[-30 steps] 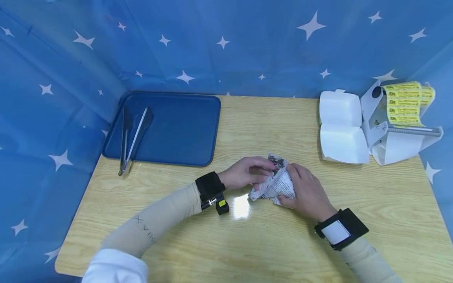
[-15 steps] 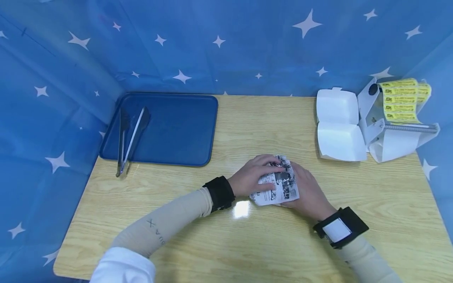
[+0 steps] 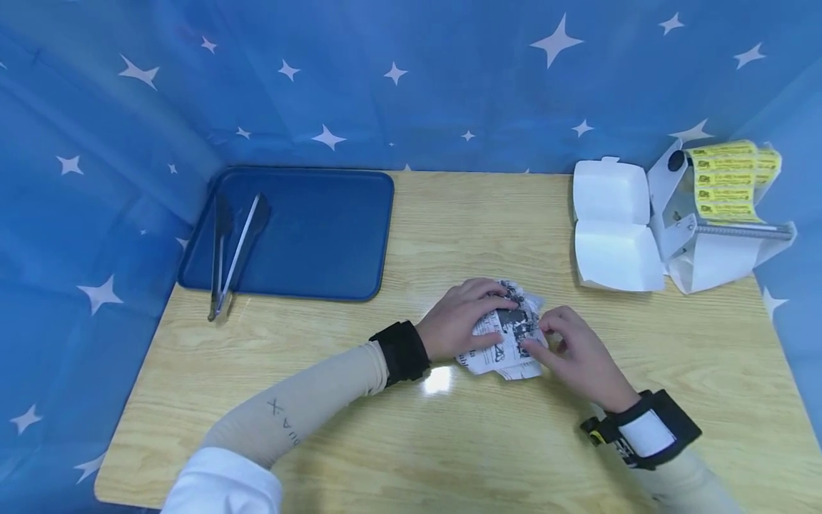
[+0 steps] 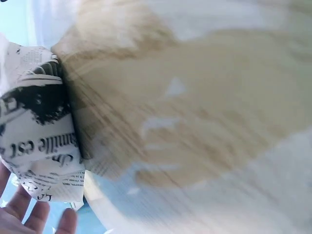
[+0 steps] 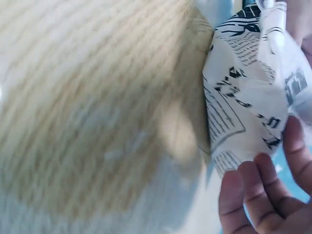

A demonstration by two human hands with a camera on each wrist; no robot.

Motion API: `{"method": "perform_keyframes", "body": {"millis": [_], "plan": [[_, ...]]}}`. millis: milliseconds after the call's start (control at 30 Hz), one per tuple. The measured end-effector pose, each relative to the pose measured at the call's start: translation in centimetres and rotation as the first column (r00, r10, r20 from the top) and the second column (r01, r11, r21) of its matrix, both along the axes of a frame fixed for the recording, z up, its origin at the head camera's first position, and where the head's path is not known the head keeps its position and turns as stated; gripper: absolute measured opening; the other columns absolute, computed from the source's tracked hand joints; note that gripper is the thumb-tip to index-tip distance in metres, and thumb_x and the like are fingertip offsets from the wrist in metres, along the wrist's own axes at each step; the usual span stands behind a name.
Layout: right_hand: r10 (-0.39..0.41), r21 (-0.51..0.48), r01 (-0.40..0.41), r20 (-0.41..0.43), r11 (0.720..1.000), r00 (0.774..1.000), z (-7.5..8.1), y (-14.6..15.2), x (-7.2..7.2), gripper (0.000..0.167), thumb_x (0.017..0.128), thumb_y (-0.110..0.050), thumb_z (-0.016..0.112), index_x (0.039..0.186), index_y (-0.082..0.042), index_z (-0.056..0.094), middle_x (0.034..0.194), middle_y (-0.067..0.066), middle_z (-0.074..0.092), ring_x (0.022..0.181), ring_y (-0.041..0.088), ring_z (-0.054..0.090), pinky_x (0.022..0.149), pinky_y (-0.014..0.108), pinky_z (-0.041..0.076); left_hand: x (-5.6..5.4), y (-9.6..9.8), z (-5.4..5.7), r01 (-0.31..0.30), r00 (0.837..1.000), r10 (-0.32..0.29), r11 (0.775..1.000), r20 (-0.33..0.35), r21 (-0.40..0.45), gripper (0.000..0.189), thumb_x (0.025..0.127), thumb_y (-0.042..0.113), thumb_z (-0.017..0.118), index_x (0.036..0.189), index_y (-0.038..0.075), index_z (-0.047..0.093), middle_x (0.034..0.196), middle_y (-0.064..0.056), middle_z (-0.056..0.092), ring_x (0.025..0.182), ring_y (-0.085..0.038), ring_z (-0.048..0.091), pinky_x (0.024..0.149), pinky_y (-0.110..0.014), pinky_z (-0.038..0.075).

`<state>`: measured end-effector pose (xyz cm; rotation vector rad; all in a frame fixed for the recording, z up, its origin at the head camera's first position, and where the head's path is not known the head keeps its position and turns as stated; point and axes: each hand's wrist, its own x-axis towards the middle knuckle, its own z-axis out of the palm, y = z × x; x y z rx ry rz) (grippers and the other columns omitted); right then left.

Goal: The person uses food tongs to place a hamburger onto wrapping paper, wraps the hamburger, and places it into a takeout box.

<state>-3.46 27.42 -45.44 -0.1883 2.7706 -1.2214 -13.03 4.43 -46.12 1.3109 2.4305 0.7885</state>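
A wad of newsprint-patterned wrapping paper [image 3: 514, 334] lies on the wooden table, folded over into a bundle. Whatever is inside is hidden. My left hand [image 3: 464, 318] rests on its left side, fingers spread over the top. At the right edge, my right hand [image 3: 581, 355] pinches the loose paper between thumb and fingertips. The left wrist view has the printed paper [image 4: 41, 134] standing at the left with fingertips just below it. In the right wrist view, curled fingers [image 5: 253, 183] are at the lower end of the paper [image 5: 246, 97], which has loose, gathered folds.
At the back left is a blue tray [image 3: 321, 235], with metal tongs [image 3: 239, 253] lying over its left end. An opened white takeaway box [image 3: 616, 250] stands at the back right. Beside it is a label dispenser [image 3: 726, 232] with yellow stickers. A starry blue curtain [image 3: 398, 78] hangs behind.
The left hand has gone from working a fold to lying flat over the paper, and a printed flap now covers the top. The right hand has shifted right, from gripping the side to the edge.
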Motion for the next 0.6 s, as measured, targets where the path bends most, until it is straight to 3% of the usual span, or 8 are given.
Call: {"method": "perform_keyframes", "body": {"millis": [133, 267, 433, 600], "plan": [[-0.051, -0.014, 0.052, 0.043, 0.999, 0.998, -0.3, 0.0, -0.4, 0.013, 0.101, -0.016, 0.065, 0.089, -0.01, 0.067, 0.114, 0.009, 0.064, 0.096, 0.021, 0.059, 0.074, 0.027, 0.052, -0.2, -0.2, -0.4, 0.042, 0.997, -0.04, 0.999, -0.063, 0.02, 0.055, 0.099, 0.038, 0.068, 0.147, 0.015, 0.055, 0.153, -0.006, 0.045, 0.15, -0.021, 0.028, 0.122, -0.037, 0.023], [-0.074, -0.057, 0.081, 0.119, 0.995, 0.99, -0.6, 0.9, -0.8, 0.014, 0.103, -0.017, 0.062, 0.097, -0.007, 0.07, 0.11, 0.009, 0.067, 0.096, 0.019, 0.06, 0.074, 0.026, 0.052, -0.5, -0.2, -0.9, 0.085, 0.991, -0.082, 0.996, -0.103, 0.024, 0.059, 0.1, 0.04, 0.065, 0.15, 0.012, 0.049, 0.157, -0.009, 0.04, 0.153, -0.022, 0.024, 0.123, -0.032, 0.019], [-0.017, -0.189, 0.057, 0.207, 0.98, 0.978, -1.2, 1.7, -1.6, 0.015, 0.103, -0.014, 0.061, 0.098, -0.002, 0.068, 0.093, 0.006, 0.063, 0.082, 0.013, 0.056, 0.068, 0.024, 0.047, -0.9, 0.0, -1.1, 0.091, 0.995, -0.092, 0.996, -0.034, -0.018, 0.076, 0.095, 0.047, 0.069, 0.156, 0.014, 0.038, 0.16, -0.006, 0.035, 0.151, -0.017, 0.026, 0.121, -0.029, 0.023], [0.011, -0.271, 0.063, 0.26, 0.96, 0.965, -1.6, 1.9, -2.0, 0.014, 0.102, -0.011, 0.061, 0.1, 0.003, 0.065, 0.087, 0.006, 0.063, 0.076, 0.013, 0.058, 0.067, 0.024, 0.047, -1.4, 0.0, -1.2, 0.103, 0.993, -0.098, 0.99, 0.061, -0.095, 0.106, 0.081, 0.065, 0.075, 0.162, 0.019, 0.024, 0.164, -0.004, 0.028, 0.15, -0.014, 0.025, 0.118, -0.034, 0.03]]}}
